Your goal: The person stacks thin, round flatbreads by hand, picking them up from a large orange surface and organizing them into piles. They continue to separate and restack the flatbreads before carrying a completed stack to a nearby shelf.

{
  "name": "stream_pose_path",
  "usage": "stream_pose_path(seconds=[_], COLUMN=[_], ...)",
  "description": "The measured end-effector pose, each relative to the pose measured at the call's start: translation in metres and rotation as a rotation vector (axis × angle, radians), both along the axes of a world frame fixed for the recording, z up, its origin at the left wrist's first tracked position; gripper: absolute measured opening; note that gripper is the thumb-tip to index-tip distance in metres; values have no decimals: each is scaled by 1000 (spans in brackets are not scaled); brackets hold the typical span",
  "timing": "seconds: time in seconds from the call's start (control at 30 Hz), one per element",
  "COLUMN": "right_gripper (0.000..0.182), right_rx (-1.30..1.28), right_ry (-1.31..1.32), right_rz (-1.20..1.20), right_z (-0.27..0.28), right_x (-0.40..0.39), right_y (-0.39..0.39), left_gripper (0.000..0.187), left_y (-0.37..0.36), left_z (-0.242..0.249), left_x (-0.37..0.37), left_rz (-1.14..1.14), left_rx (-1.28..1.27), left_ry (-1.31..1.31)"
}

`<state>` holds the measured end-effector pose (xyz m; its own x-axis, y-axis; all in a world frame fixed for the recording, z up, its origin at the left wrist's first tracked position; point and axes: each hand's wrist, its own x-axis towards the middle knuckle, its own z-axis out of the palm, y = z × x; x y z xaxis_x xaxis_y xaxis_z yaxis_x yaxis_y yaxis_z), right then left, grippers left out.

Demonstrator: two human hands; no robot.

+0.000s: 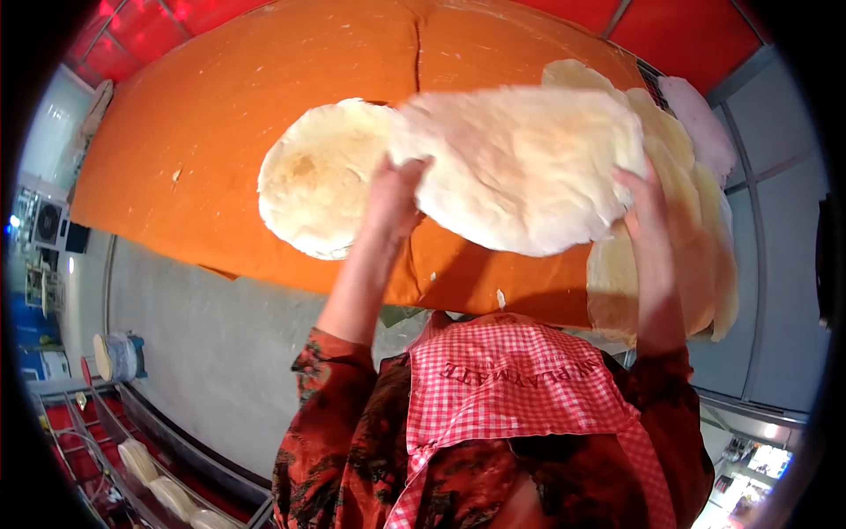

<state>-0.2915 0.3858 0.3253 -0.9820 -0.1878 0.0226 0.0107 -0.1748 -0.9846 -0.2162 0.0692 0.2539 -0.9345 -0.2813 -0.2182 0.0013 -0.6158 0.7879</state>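
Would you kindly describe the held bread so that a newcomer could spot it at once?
Start at the wide orange cloth. Over it, the left hand and right hand grip a large, pale flatbread at either side. Unlike the round bread to its left or the overlapping breads to its right, it is held.

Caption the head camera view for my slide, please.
Left hand and right hand hold a flatbread above an orange cloth.
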Motion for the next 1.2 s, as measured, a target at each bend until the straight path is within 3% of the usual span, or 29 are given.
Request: stream_pose_path(seconds=[0.1,0.23,0.33,0.37,0.43,0.47,0.53,0.63,0.67,0.77,0.8,0.83,0.9,0.93,1.1,1.2], right_gripper=[58,56,57,56,55,55,50,46,45,43,43,42,43,46,63,71], right_rx=[-151,-303,-256,-242,-64,64,166,224,246,560,696,970,1071,939,1054,1153], right_ry=[69,64,-95,-113,-183,-428,-420,-416,-407,-401,-348,-10,484,649,942,815], right_rz=[131,373,448,495,431,394,355,373,378,263,221,99,17,105,446,478], right_z=[8,-41,-102,-130,-212,-213,-232,-231,-220,-195,-184,-198,-173,-166,-167,-244], right_x=[-11,-37,-47,-49,-63,-55,-58,-58,-60,-59,-57,-63,-53,-55,-86,-125], right_y=[-79,-176,-235,-248,-267,-263,-263,-259,-260,-259,-258,-258,-261,-266,-334,-376], left_gripper=[37,43,53,48,44,43,43,46,54,64,69,70,72,74,81,78], left_y=[-67,-140,-193,-205,-224,-227,-218,-216,-223,-203,-200,-199,-191,-178,-123,-118], left_z=[42,33,-34,-64,-118,-142,-149,-149,-167,-139,-126,-119,-105,-99,-108,-130], left_x=[32,67,83,86,99,102,103,102,101,98,99,97,95,94,91,94], left_rz=[162,376,335,356,298,370,513,499,537,664,631,557,409,324,-103,-224], left_rx=[-201,-241,-247,-261,-271,-310,-327,-501,-614,-1604,-1623,-1711,-1886,-1904,-2055,-2030], left_ry=[76,101,51,16,-283,-325,-387,-438,-504,-685,-548,-477,-337,-353,-392,-416])
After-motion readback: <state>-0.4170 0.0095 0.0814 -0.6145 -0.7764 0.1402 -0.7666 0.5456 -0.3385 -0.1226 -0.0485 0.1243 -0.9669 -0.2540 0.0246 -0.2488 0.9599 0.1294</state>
